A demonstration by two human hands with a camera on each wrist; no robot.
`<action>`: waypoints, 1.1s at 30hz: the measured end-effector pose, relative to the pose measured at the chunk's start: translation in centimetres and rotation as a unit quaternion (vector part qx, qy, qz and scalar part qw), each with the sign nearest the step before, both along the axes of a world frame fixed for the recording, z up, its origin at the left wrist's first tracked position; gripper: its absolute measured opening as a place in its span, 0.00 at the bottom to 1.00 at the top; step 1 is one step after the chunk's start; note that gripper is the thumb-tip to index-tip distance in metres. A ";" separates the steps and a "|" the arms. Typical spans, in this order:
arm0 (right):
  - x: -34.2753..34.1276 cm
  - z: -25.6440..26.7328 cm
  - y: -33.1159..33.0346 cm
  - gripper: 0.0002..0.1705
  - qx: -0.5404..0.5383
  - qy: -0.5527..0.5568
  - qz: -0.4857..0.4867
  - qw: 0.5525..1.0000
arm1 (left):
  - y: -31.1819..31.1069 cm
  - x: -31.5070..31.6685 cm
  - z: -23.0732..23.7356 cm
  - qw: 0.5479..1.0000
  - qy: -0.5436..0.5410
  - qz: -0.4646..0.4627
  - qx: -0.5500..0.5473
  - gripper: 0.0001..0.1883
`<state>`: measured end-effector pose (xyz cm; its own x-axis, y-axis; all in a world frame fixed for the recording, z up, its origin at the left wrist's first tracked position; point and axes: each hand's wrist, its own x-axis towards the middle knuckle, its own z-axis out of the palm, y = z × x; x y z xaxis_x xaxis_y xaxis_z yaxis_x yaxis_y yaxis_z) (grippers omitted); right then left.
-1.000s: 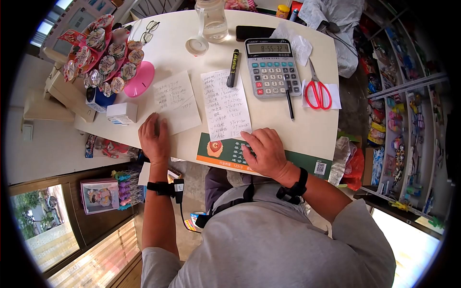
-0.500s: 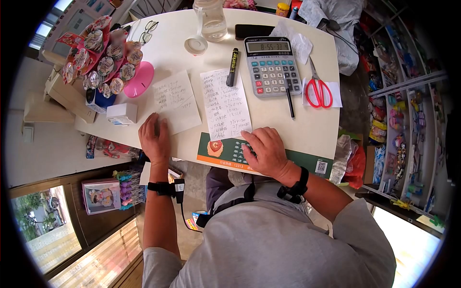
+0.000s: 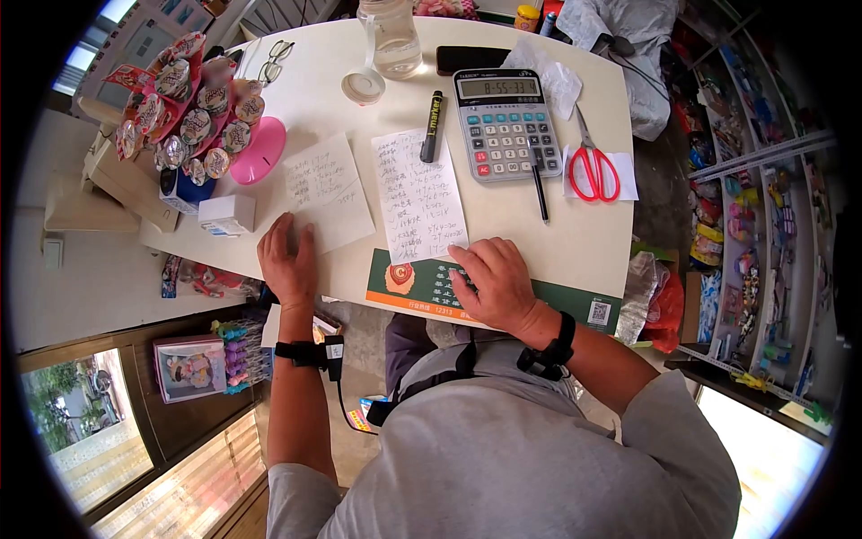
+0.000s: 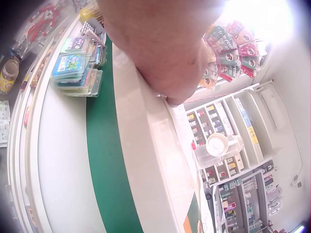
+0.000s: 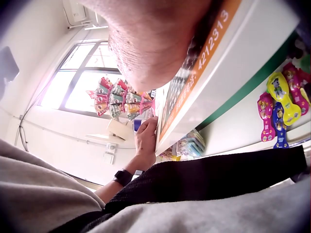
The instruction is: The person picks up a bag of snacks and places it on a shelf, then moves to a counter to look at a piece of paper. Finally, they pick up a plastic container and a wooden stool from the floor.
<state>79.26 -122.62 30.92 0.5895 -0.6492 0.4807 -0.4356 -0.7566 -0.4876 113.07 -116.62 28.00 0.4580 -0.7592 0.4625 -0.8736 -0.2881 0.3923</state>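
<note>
In the head view my left hand [image 3: 289,262] rests at the table's near edge, fingers loosely bent beside a handwritten sheet [image 3: 346,229]. My right hand [image 3: 498,283] lies on a green printed strip [image 3: 561,304], fingertips at the bottom corner of a longer handwritten list [image 3: 395,211]. Neither hand holds anything. Across the top of the list lies a black marker [image 3: 432,130]. A calculator [image 3: 521,171] sits right of it, with a black pen [image 3: 542,196] overlapping its keys. In the left wrist view the left hand [image 4: 160,48] hides its own fingers.
Red-handled scissors [image 3: 594,172] lie on white paper at the right. A clear water jug [image 3: 398,49], its lid [image 3: 364,87] and a dark phone-like slab [image 3: 471,60] are at the back. At left stand a pink candy stand [image 3: 259,151] and a white box [image 3: 226,214].
Both hands stay where they were. The calculator's display has changed its last digits, from 32 to 33. The whole view has shifted very slightly.
</note>
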 end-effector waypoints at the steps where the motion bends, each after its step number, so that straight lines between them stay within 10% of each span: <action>1: 0.0 0.0 0.0 0.18 0.000 -0.001 0.000 1.000 | 0.0 0.0 -0.1 1.000 -0.002 -0.001 -0.001 0.19; 33: -0.1 0.3 0.2 0.14 0.003 -0.020 -0.003 1.000 | 0.2 0.7 -0.4 0.999 -0.008 -0.035 -0.039 0.09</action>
